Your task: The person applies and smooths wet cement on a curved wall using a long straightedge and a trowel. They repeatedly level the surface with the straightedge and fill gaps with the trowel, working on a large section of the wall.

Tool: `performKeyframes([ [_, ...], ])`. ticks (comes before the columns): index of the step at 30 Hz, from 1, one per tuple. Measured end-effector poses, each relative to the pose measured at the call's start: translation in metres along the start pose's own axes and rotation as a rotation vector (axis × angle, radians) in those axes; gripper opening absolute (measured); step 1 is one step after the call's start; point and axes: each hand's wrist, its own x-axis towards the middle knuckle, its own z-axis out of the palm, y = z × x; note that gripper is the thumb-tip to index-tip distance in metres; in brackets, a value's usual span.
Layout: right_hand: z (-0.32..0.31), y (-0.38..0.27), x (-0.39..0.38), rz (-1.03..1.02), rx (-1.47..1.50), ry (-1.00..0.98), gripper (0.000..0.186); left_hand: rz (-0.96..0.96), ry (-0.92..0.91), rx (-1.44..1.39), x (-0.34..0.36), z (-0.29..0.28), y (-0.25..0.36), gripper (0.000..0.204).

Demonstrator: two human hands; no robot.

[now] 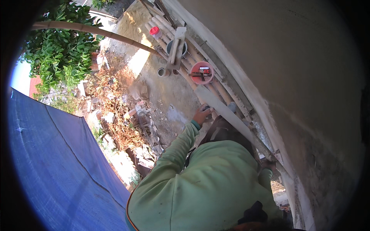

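Plank (pixel 227 114), long and flat, slanting between two bare hands

At the far left of the frame hangs a blue tarpaulin (pixel 58 158), and above it, in the upper left, is a leafy tree (pixel 58 54). Next comes a heap of dry leaves and rubble (pixel 115 115). At the upper centre are a jar with red lid (pixel 155 32), a small round container (pixel 162 72), and a wooden float (pixel 174 57) lying across a dark bucket (pixel 184 49). Further right, a pink bucket (pixel 202 79) with tools in it stands on the bamboo poles (pixel 222 91).

Near the centre, the left hand (pixel 203 114) is just beside the plank's left edge. Its fingers look bent and close together; whether they clamp on something, I cannot tell. The plank runs from the centre toward the lower right, in front of the green shirt (pixel 208 181). It looks stiff, probably of wood, not very heavy but awkward because of its length; its surface may be gritty rather than slippery, and it seems not fragile. I judge that the best hold is on both long edges, with hands well apart, so the ends do not swing into the plastered wall (pixel 312 96).

At the lower right, the right hand (pixel 268 166) is in shadow near the plank's lower end; I cannot tell how its fingers stand.
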Motion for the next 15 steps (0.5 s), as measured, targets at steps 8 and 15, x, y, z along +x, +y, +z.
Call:
performKeyframes([
  [8, -0.006, -0.004, -0.002, -0.04, 0.036, 0.154, 0.052, 0.031, 0.087, 0.056, -0.032, 0.0, -0.018, 0.034],
  [15, -0.01, 0.004, -0.006, 0.024, 0.269, 0.131, 0.053, 0.029, 0.094, 0.133, -0.037, 0.01, -0.021, 0.03],
])
